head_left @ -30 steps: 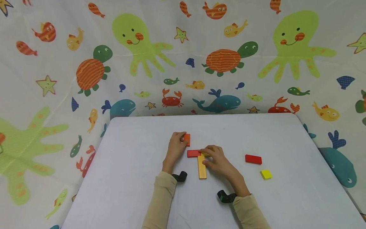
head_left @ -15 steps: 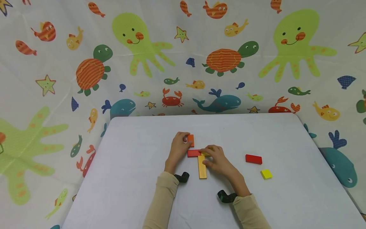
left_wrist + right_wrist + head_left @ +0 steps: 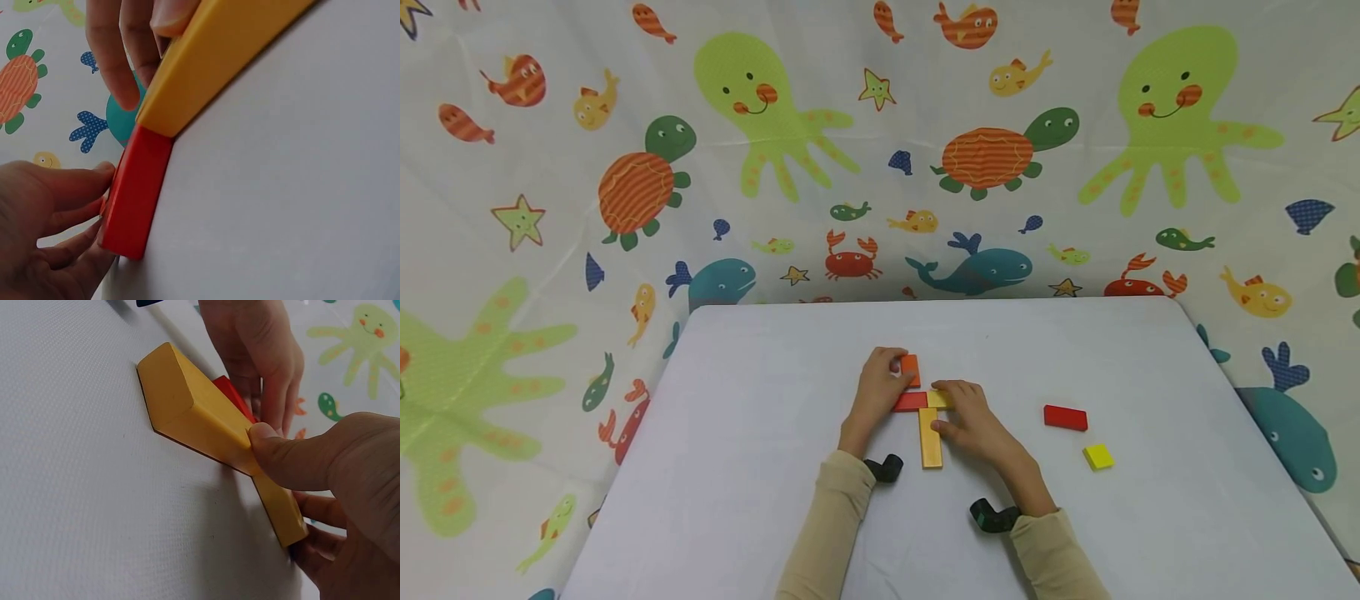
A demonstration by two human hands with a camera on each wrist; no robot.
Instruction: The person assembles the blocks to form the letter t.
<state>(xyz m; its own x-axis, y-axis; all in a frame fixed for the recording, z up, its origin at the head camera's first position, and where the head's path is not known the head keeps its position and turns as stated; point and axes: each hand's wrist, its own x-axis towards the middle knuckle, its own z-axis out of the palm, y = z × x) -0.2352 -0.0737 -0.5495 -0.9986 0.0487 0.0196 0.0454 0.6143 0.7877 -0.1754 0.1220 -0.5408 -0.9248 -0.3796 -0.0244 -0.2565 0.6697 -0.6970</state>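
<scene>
My left hand point(image 3: 877, 387) pinches an orange block point(image 3: 911, 371) between thumb and fingers, just beyond a red block point(image 3: 912, 402). The red block lies end to end with a short yellow block point(image 3: 938, 400), forming a crossbar. A longer yellow block point(image 3: 931, 439) runs from their joint toward me, making a T shape. My right hand point(image 3: 973, 421) holds the yellow pieces: its thumb point(image 3: 269, 440) presses the long block's side, and its fingers curl behind the short yellow block point(image 3: 279, 509). In the left wrist view, the orange block is mostly hidden behind the red block point(image 3: 137, 194).
A loose red block point(image 3: 1065, 417) and a small yellow square block point(image 3: 1098, 457) lie to the right on the white table point(image 3: 737, 467). Behind the table hangs a curtain point(image 3: 880, 217) printed with sea animals. Each wrist wears a black camera mount point(image 3: 994, 516).
My left hand has slid the orange block right and slightly nearer, to beside the red block. My right index finger has shifted slightly right, uncovering more of the short yellow block.
</scene>
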